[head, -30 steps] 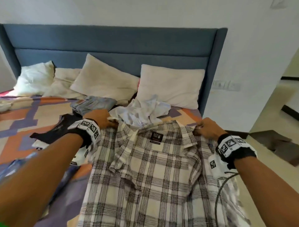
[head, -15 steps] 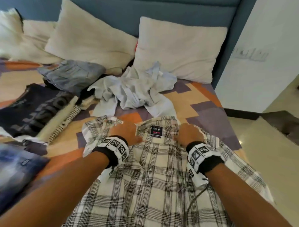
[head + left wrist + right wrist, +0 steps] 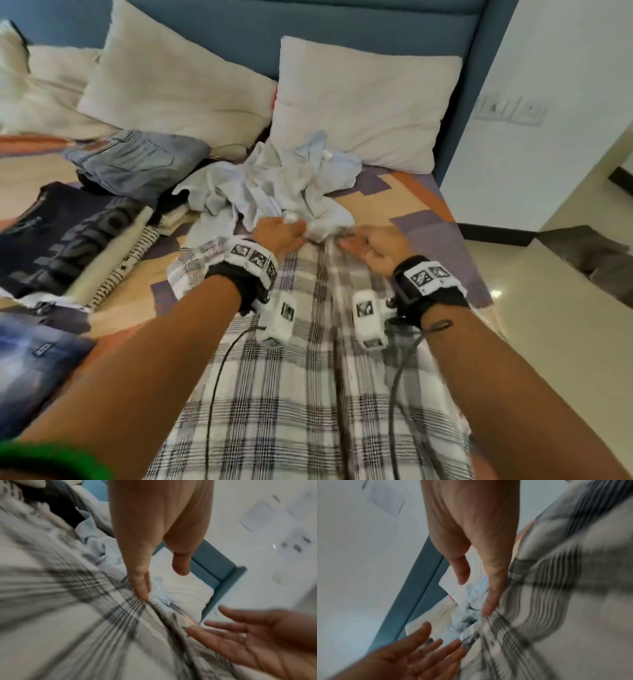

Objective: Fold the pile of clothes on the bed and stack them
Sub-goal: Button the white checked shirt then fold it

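A grey-and-white plaid shirt (image 3: 301, 387) lies flat on the bed, its collar end toward the pillows. My left hand (image 3: 286, 231) and right hand (image 3: 363, 245) meet at the middle of that end, close together. The left wrist view shows my left hand (image 3: 163, 582) with straight fingers (image 3: 141, 586) touching the plaid cloth (image 3: 68, 615). My right hand (image 3: 476, 596) likewise lays straight fingers (image 3: 491, 599) on the shirt's edge (image 3: 556, 601). Neither hand grips the fabric. A crumpled pale blue shirt (image 3: 274, 181) lies just beyond my fingertips.
Folded grey jeans (image 3: 137, 161) and a dark printed T-shirt (image 3: 68, 236) lie on the left; blue denim (image 3: 30, 363) is at the near left. White pillows (image 3: 359, 99) lean on the blue headboard (image 3: 342, 20). The bed's right edge (image 3: 479, 294) drops to the floor.
The plaid shirt, held up by its shoulders a second ago, now lies on the bed. Both hands slid inward from the collar's sides to its middle, and the neck label is now out of sight.
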A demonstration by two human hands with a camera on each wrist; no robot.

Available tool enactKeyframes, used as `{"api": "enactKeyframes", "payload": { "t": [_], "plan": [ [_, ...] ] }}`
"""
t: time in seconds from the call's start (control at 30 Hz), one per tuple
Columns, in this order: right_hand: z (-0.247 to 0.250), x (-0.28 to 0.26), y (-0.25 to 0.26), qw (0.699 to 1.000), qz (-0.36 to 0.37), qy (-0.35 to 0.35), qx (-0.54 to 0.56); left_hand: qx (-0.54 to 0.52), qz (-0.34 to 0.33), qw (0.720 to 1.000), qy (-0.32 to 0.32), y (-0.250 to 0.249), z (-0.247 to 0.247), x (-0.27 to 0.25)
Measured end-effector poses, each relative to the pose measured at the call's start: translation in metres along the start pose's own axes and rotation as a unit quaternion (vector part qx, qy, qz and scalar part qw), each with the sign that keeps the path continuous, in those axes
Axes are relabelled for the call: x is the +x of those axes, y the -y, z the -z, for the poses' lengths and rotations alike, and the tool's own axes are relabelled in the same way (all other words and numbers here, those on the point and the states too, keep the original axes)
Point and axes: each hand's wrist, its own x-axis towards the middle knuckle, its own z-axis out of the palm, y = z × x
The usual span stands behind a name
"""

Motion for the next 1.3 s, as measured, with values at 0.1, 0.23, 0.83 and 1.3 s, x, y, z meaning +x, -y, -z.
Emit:
{"api": "enactKeyframes", "payload": {
  "t": [0.1, 0.23, 0.83, 1.3],
  "plan": [
    [0.021, -0.023, -0.033, 0.985, -0.016, 0.002, -0.171, 0.139, 0.021, 0.99, -0.009, 0.025, 0.001, -0.027],
    [0.047, -0.081, -0.076, 0.969, 0.014, -0.025, -0.246, 0.047, 0.017, 0.999, 0.005, 0.048, -0.001, -0.114],
    [0.078, -0.37, -0.22, 0.732, 0.01, -0.117, -0.671, 0.427, 0.082, 0.9, 0.034, 0.124, -0.052, -0.428],
    [0.04, -0.445, -0.181, 0.846, 0.207, -0.03, -0.491, 0.416, -0.003, 0.895, 0.161, 0.066, -0.009, -0.478]
  ]
}}
